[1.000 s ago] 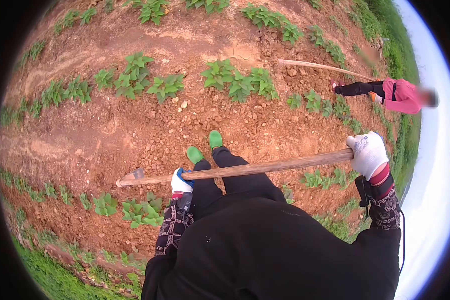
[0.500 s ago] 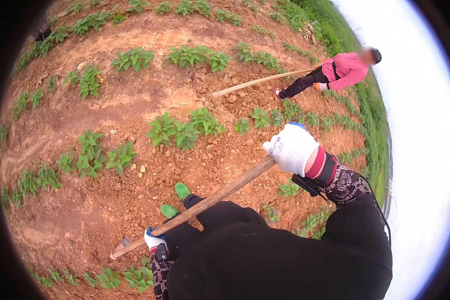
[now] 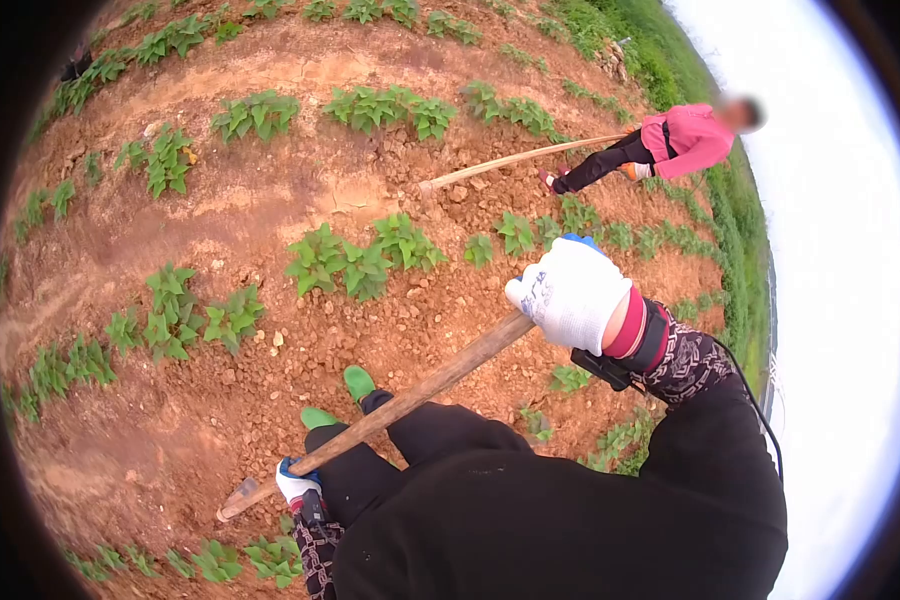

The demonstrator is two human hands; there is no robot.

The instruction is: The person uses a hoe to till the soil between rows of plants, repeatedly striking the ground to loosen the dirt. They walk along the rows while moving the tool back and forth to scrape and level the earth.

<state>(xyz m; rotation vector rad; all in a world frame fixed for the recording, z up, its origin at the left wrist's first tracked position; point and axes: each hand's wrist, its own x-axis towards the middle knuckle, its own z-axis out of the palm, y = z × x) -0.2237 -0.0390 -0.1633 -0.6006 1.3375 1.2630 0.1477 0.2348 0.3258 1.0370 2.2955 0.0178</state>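
Note:
A long wooden-handled hoe (image 3: 410, 395) slants across the front of my body. My right hand (image 3: 570, 292), in a white glove with blue on it, is closed round the upper end of the handle. Lower down, my left hand (image 3: 297, 482) wears a matching glove and grips the shaft close to the hoe's head. That head (image 3: 240, 495) is at the lower left, over reddish soil, and only a small greyish part of it shows. Beneath the handle are my dark trouser legs and green shoes (image 3: 358, 384).
Rows of leafy green plants (image 3: 365, 258) run through the cloddy red soil (image 3: 350, 325). A person in a pink top (image 3: 692, 140) stands at the upper right with another long wooden-handled tool (image 3: 510, 160), its far end at the ground. Grass (image 3: 740, 240) borders the field.
My right hand and the upper end of the handle have shifted slightly left and up in view. My left hand has moved slightly left. Both grips stay closed.

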